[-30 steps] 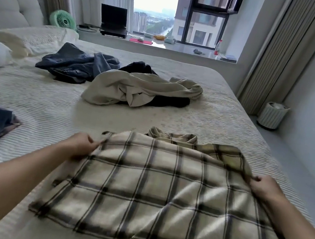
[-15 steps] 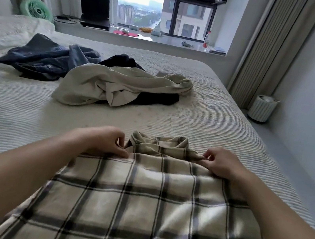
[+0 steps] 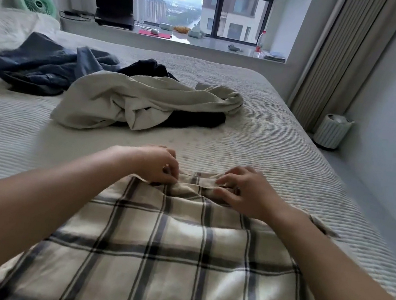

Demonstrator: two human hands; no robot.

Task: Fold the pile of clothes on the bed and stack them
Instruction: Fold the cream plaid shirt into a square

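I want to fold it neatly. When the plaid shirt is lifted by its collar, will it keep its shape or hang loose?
The plaid shirt will probably hang loose: its collar bunches between the left hand and right hand. It seems light, lying flat on the bed. It should not slip much on that ribbed cover.

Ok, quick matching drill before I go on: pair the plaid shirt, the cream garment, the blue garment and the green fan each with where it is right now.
Things:
1. plaid shirt
2. cream garment
3. blue garment
4. green fan

Places:
A. on the window ledge, far left
B. crumpled mid-bed, draped over a dark garment
C. spread flat nearest the camera, collar under the left hand and right hand
D. heaped at the far left of the bed, by the pillow

Pairs: 1-C, 2-B, 3-D, 4-A
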